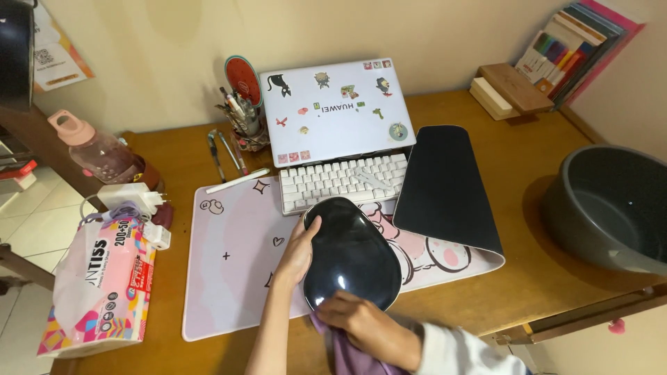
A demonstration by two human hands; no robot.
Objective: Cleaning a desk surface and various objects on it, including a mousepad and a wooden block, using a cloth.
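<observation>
Wooden desk [486,292] carries a pink mat [229,278]; over it our left hand [297,253] grips the glossy black oval tray [351,253] by its rim, seemingly rigid and slippery, while our right hand [368,326] clutches a purple cloth [354,357] against its lower edge.

One head-worn view looks steeply down and forward over the desk [500,292] toward the wall, close above both hands, arm's reach away.

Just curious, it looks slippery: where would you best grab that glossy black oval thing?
Likely by its long left edge, as the left hand does: the black oval object is wide, smooth and domed, so only the thin rim offers a grip. The right hand presses a purple cloth at its near end.
</observation>
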